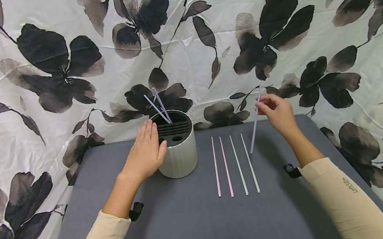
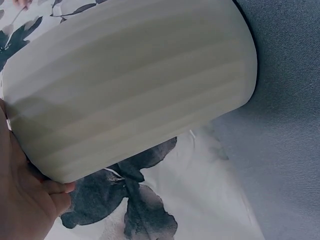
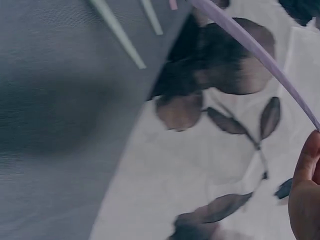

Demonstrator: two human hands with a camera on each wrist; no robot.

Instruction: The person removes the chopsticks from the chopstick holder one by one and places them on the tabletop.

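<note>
A cream ribbed holder (image 1: 178, 162) with a dark slotted top stands on the grey table. Two lilac straws (image 1: 160, 104) lean out of its rear opening. My left hand (image 1: 143, 152) rests on the holder's left side, fingers straight along the rim; in the left wrist view the holder's ribbed wall (image 2: 130, 90) fills much of the frame. To the right, my right hand (image 1: 275, 112) pinches a purple straw (image 1: 255, 128) near its upper part, held tilted above the table. Two pink straws (image 1: 216, 168) and two pale green straws (image 1: 239, 165) lie side by side between holder and right hand.
The grey tabletop (image 1: 190, 230) ends at the back against a white cloth (image 1: 207, 70) printed with dark flowers. Each wrist bears a black strap mount (image 1: 292, 171). The holder stands near the table's back edge.
</note>
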